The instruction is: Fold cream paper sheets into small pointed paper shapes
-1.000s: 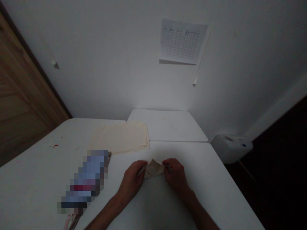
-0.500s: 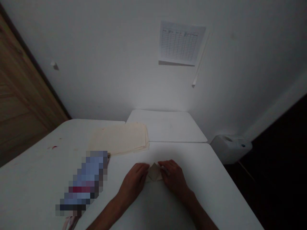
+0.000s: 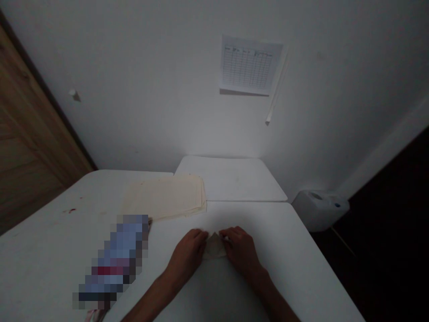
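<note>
A small folded piece of paper (image 3: 215, 248) is held low in the frame, just right of the centre line, its pointed top turned toward the wall. Its left edge is pinched by the fingers of the left hand (image 3: 188, 250), its right edge by those of the right hand (image 3: 241, 249); both hands are curled narrow, and the side edges are hidden by them. All this is held over a white table (image 3: 288, 264).

Left of the left forearm, a long object (image 3: 115, 255) is masked by pixelation, so what it is cannot be told. Its upper end is set close against a stack of cream sheets (image 3: 164, 197), spread left of centre. The table's far left is marked by red spots (image 3: 71, 210).

Behind, a smaller white tabletop (image 3: 231, 179) is placed against the wall (image 3: 150, 89), where a printed chart (image 3: 250, 65) is hung, upper right of centre. At right, a white plastic container (image 3: 320, 212) is seen beside the table; the left edge is filled by wooden panelling (image 3: 30, 120).
</note>
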Tool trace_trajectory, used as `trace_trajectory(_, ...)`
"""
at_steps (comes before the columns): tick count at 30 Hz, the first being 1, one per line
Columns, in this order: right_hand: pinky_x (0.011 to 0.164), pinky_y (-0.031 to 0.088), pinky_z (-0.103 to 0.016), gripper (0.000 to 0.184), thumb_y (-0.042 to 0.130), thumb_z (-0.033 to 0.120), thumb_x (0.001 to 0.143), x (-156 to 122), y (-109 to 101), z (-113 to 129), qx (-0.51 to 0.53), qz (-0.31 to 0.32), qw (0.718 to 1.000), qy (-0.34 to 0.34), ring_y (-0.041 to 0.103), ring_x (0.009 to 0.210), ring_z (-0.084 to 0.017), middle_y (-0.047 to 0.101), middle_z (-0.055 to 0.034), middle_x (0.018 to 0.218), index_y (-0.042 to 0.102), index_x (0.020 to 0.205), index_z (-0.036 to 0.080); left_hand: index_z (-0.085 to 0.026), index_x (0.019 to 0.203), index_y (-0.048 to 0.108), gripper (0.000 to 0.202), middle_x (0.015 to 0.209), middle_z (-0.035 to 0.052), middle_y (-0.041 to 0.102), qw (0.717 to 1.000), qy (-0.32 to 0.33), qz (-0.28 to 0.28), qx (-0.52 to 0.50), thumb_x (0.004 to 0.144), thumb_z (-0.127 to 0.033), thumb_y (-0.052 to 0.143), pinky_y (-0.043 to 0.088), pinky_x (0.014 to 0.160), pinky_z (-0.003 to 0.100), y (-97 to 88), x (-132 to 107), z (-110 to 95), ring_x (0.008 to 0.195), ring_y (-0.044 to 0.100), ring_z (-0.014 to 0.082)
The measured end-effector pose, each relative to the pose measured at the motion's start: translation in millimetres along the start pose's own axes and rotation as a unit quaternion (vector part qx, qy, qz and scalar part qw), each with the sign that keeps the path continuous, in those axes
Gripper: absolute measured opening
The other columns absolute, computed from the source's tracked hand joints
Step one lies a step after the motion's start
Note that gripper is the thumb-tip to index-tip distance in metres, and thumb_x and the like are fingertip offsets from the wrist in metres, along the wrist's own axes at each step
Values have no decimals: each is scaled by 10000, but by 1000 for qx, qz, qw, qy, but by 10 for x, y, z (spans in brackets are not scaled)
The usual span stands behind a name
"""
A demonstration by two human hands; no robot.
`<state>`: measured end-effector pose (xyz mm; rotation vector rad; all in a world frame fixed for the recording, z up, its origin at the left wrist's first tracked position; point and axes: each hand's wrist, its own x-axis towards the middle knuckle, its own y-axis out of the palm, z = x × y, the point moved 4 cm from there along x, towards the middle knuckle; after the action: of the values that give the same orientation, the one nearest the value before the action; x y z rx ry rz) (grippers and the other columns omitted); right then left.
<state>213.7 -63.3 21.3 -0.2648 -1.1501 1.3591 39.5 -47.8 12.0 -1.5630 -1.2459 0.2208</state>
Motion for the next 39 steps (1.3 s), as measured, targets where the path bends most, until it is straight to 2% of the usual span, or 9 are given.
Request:
trace_trajectory(3,693,484,-299,244,600,44,786,33,-3,30,-28,14,999,-3,624,790,-208,716,-10,833,673,884,255,-211,850,622,187,824,53,628,999,-11,23,23,822,-80,491,518,698,336,-8,35,-19,784,613,223)
trace_trajectory(7,667,468,-280,177,617,83,807,76,31,86,-66,48,996,-23,613,774,-198,704,-17,807,667,846,249,-205,800,609,196,806,56,614,997,-18,51,46,815,-61,477,496,699,334,4,56,-45,771,593,225)
trace_trajectory(14,730,433,-241,138,582,93,855,57,101,27,-95,109,988,-44,590,817,-169,688,-11,839,651,831,211,-174,830,622,216,865,59,603,991,-36,110,72,829,-15,477,470,747,301,7,32,-57,831,566,206)
trace_trajectory(20,702,415,-245,118,598,88,847,-8,127,18,-129,93,982,-104,562,787,-174,669,-22,824,621,812,198,-154,875,615,246,903,72,611,984,24,120,130,804,39,480,495,780,341,38,-18,-76,882,562,229)
trace_trajectory(27,695,415,-260,121,596,84,850,-42,140,29,-146,61,976,-152,546,757,-175,657,-28,816,604,792,190,-137,1000,601,325,1022,97,623,972,99,95,189,759,60,509,505,891,416,120,-85,-51,970,574,259)
trace_trajectory(34,696,424,-270,110,621,87,841,-75,166,6,-152,59,975,-150,545,769,-181,660,-18,836,614,814,193,-160,1093,562,244,1058,86,623,984,119,107,85,859,-92,550,503,910,421,22,-102,-173,989,573,246)
trace_trajectory(39,719,447,-277,138,625,68,821,-96,124,8,-125,66,978,-154,553,797,-184,675,-18,887,641,873,195,-133,1115,565,249,1047,102,631,981,135,100,96,867,-110,566,507,896,432,22,-124,-190,975,575,257)
